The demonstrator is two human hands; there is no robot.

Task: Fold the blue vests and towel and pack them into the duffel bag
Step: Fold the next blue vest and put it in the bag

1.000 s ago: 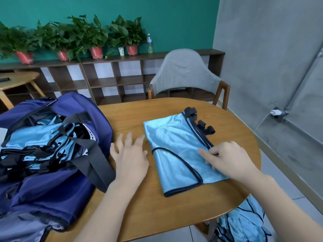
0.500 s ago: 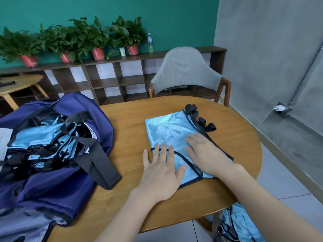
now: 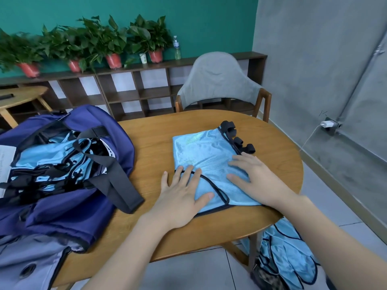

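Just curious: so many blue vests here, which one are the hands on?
The folded vest flat on the table, under both hands; others fill the bag or hang below.

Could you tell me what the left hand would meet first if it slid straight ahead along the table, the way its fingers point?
The left hand already lies flat on the folded blue vest, so it would ride on across that. Beyond it, probably bare table; depth is uncertain.
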